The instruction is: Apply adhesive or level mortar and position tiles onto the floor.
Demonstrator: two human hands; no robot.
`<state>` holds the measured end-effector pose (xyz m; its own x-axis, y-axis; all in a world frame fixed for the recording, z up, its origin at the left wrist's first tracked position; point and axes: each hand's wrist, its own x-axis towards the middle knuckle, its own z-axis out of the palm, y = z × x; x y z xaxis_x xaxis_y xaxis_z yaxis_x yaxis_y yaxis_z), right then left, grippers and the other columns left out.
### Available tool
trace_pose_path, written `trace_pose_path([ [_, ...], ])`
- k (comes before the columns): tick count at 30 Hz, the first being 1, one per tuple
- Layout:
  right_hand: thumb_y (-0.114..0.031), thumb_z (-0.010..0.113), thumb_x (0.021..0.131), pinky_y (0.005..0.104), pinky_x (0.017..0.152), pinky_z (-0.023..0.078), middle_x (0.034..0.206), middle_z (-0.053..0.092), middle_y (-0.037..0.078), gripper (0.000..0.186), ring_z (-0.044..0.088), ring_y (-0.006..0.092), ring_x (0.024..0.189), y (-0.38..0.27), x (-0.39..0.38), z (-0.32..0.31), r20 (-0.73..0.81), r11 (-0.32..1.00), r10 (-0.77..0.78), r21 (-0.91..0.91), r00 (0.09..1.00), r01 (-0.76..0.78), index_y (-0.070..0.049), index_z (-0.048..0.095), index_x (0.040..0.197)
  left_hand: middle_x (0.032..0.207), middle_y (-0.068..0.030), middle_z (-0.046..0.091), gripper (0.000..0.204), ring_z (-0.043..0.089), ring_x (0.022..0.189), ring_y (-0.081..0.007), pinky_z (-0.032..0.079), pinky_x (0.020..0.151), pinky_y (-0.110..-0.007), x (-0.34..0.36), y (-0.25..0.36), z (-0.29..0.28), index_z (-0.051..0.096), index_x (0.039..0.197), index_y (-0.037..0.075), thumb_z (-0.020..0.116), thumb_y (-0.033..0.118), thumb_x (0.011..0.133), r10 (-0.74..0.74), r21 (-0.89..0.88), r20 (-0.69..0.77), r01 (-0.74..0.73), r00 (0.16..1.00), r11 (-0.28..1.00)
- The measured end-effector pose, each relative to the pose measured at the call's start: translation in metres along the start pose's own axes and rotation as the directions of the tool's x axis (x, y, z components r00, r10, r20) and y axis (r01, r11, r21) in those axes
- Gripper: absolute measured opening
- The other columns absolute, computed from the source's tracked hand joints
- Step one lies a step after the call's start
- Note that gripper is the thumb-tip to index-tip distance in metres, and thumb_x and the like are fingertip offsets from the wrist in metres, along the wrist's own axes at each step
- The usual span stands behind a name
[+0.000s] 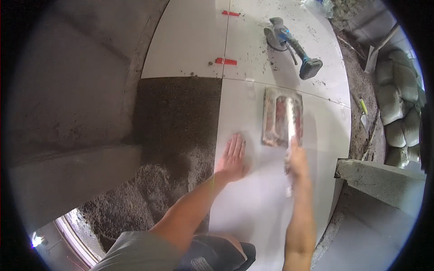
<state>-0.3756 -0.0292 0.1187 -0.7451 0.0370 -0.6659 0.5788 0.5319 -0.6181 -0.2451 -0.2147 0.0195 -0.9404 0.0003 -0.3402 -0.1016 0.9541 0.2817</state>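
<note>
My left hand [231,158] lies flat, fingers extended, on a large white floor tile [253,212], close to its left edge. In my right hand [296,161] is the long pale handle of a tile-beating paddle [271,118]. Its broad rectangular head is dirty, with reddish patches, and is over the tile's far part, just right of my left hand. Motion blurs the handle and right hand; whether the head touches the tile I cannot tell. Beyond it, a cordless tile vibrator [284,36] with a suction pad rests on another white tile.
Red levelling wedges [226,61] sit along the joint between the far tiles. A dark mortar bed [176,117] borders the tile at left. Crumbs litter the far tiles. Rightward are a yellow-handled trowel [363,113], stacked sacks [392,104] and a concrete ledge [379,180].
</note>
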Motion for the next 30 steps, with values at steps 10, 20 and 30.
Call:
trace_pose_path([
  [10, -0.062, 0.042, 0.102, 0.0340, 0.039, 0.034, 0.052, 0.042, -0.002, 0.063, 0.039, 0.0129, 0.040, 0.043, 0.023, 0.006, -0.102, 0.932, -0.276, -0.270, 0.956, 0.240, -0.012, 0.041, 0.063, 0.165, -0.0277, 0.010, 0.075, 0.002, 0.156, -0.0389, 0.006, 0.127, -0.047, 0.009, 0.021, -0.003, 0.026, 0.153, -0.011, 0.042, 0.039, 0.100, 0.069, -0.161, -0.126, -0.089, 0.990, 0.983],
  [20, -0.064, 0.036, 0.103, 0.0282, 0.036, 0.032, 0.051, 0.039, -0.002, 0.063, 0.039, 0.0096, 0.038, 0.022, -0.026, 0.018, -0.021, 0.985, -0.147, 0.093, 0.989, 0.149, -0.013, 0.041, 0.068, 0.166, -0.0259, 0.012, 0.066, 0.006, 0.156, -0.0369, 0.005, 0.127, -0.045, -0.002, -0.003, 0.003, 0.023, 0.154, -0.012, 0.032, 0.027, 0.101, 0.003, -0.147, -0.156, -0.026, 0.988, 0.989],
  [30, -0.068, 0.039, 0.100, 0.0334, 0.040, 0.038, 0.052, 0.039, 0.000, 0.067, 0.043, 0.0147, 0.041, 0.076, -0.035, 0.038, -0.034, 0.998, 0.051, -0.021, 0.998, -0.052, -0.010, 0.043, 0.066, 0.164, -0.0314, 0.011, 0.073, 0.008, 0.154, -0.0427, 0.006, 0.126, -0.049, 0.074, -0.060, -0.008, 0.023, 0.153, -0.013, 0.042, 0.032, 0.099, -0.043, -0.017, -0.384, 0.039, 0.922, 0.999],
])
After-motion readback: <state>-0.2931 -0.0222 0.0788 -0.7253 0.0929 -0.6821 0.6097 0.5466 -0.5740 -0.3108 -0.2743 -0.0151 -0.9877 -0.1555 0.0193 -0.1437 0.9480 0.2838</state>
